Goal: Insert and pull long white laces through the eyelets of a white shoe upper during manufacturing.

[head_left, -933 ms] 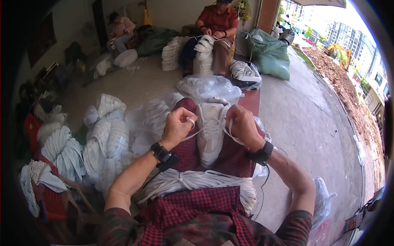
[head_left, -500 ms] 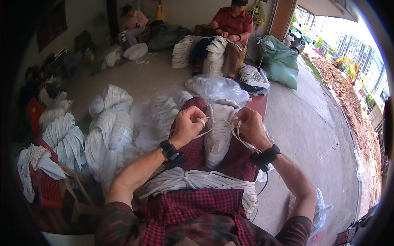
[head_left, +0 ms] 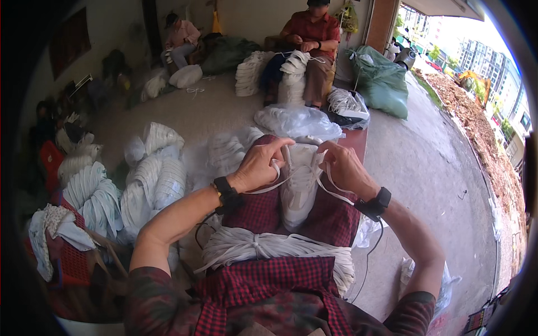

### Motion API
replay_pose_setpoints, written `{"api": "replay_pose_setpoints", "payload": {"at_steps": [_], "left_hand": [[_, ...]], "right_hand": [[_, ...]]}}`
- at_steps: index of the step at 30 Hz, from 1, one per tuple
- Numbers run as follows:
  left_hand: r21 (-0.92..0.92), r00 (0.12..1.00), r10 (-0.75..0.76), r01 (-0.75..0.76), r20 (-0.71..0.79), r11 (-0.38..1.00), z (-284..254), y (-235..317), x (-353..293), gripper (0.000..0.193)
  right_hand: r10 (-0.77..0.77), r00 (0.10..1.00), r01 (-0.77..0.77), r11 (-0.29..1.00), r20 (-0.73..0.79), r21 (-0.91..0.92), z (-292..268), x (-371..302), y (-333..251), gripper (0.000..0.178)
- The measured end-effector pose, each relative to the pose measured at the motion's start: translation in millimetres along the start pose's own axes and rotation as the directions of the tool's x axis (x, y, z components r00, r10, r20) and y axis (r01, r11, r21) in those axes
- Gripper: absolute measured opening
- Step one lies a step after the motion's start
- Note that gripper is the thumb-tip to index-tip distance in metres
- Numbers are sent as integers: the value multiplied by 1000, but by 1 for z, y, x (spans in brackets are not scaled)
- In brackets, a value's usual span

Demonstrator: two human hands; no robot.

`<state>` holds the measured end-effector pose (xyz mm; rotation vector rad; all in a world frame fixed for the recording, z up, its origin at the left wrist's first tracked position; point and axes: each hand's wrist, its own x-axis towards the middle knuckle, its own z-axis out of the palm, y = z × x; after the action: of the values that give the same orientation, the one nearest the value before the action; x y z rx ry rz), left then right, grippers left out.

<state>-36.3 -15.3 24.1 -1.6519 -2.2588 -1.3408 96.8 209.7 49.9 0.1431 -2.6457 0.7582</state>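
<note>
A white lace-up shoe upper (head_left: pixel 297 197) lies between my thighs, its collar pointing away from me. My left hand (head_left: pixel 259 166) is at the left of its top opening, thumb and index finger at the edge, with one end of the white shoelace (head_left: pixel 282 180) running through the curled fingers. On the other side, my right hand (head_left: pixel 346 171) is bent over the collar's right edge and holds the other lace end, which trails down toward my wrist. Across my lap lies a tied bundle of white laces (head_left: pixel 260 246). My fingers partly cover the upper's far edge.
Stacks of white shoe uppers (head_left: pixel 148 182) stand at left, beside a red plastic chair (head_left: pixel 73 263) with cloth on it. Clear plastic bags (head_left: pixel 300 120) lie ahead. Beyond, a seated person (head_left: pixel 314 36) works on laces near a green sack (head_left: pixel 378 84); another person (head_left: pixel 182 36) sits farther back.
Both hands have moved from beside the eyelets up to the shoe upper's collar, the laces still in the fingers. My elbows have spread slightly outward.
</note>
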Motion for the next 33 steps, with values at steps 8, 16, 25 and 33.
{"api": "replay_pose_setpoints", "payload": {"at_steps": [8, 16, 25, 33], "left_hand": [[459, 690, 563, -723, 454, 516, -30, -6, 41, 25], [519, 828, 47, -394, 559, 759, -27, 30, 53, 31], [616, 786, -300, -126, 540, 778, -13, 23, 74, 26], [405, 839, -223, 3, 496, 914, -13, -3, 68, 20]], "right_hand": [[-385, 891, 453, 783, 240, -426, -20, 19, -11, 31], [-431, 832, 549, 557, 348, -623, -16, 0, 8, 16], [-497, 806, 589, 631, 321, -505, -12, 7, 19, 20], [-376, 890, 425, 888, 258, -173, -10, 11, 15, 30]]}}
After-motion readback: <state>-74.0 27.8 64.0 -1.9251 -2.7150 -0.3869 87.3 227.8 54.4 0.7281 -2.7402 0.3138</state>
